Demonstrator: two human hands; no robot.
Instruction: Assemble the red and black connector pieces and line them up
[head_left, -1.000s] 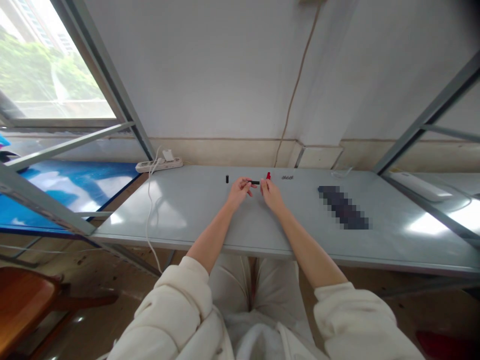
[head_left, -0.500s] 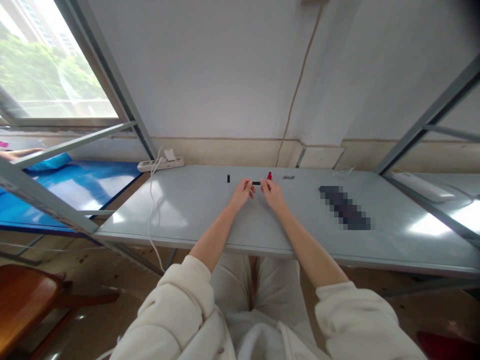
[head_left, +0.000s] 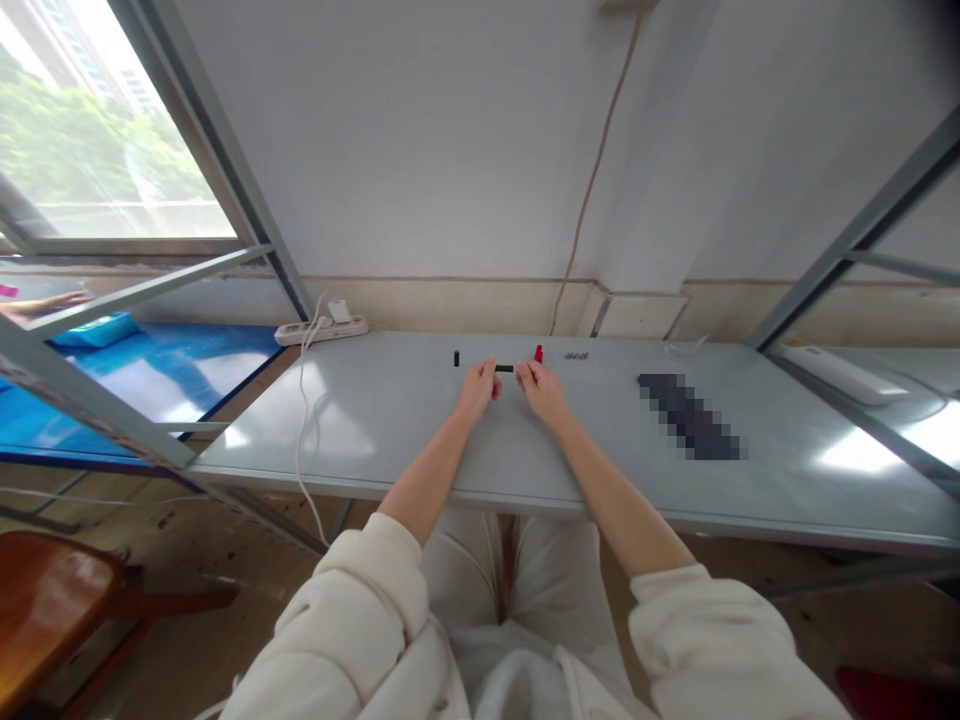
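Observation:
Near the middle of the grey table point(head_left: 405, 430), a short black cylinder point(head_left: 505, 369) lies level between my hands. My left hand point(head_left: 478, 388) is closed on its left end. My right hand point(head_left: 537, 386) has its fingers pinched together just beyond the cylinder's right end; whatever they hold is too small to make out. A small red object point(head_left: 538, 353) stands right behind my right hand. Another short black piece point(head_left: 457, 358) is upright to the left of my left hand. Several small dark items point(head_left: 577, 356) lie in a row to the right.
At the back left, a white power strip point(head_left: 322, 329) has a cable hanging over the front edge. A pixelated dark object point(head_left: 688, 416) lies on the right. Metal posts flank the table. Another person's hand point(head_left: 60, 303) shows far left, above a blue table point(head_left: 225, 365).
My left hand has shifted slightly left with the black cylinder. A small gap now shows between the cylinder and my right fingers, which were at its end before.

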